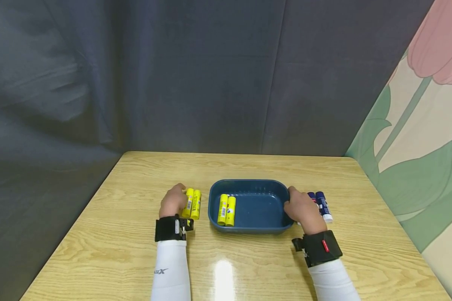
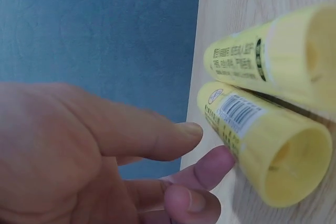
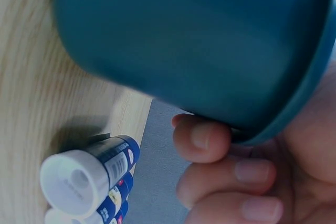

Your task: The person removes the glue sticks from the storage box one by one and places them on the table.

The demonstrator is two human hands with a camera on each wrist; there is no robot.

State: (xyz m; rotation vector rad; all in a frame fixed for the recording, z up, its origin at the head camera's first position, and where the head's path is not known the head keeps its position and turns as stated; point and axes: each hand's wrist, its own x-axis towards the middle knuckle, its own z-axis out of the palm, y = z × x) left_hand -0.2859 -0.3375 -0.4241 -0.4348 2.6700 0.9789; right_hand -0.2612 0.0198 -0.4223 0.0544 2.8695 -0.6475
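My left hand (image 1: 173,201) is at the left of two yellow glue sticks (image 1: 196,205) lying side by side on the table. In the left wrist view, a fingertip meets or nearly meets the nearer glue stick (image 2: 244,129), its barcode showing; the thumb stands apart from it. At the centre is a dark blue rectangular tub (image 1: 248,230), and two more yellow glue sticks (image 1: 230,211) lie in its left end. My right hand (image 1: 303,209) grips the tub's right rim, with fingers (image 3: 236,169) curled under the lip in the right wrist view.
Right of my right hand lie several dark blue glue sticks (image 1: 324,207) with white ends, partly hidden by that hand. The wooden table (image 1: 256,267) backs onto a dark grey curtain (image 1: 211,83). A wall with a painted flower (image 1: 418,125) stands at the right.
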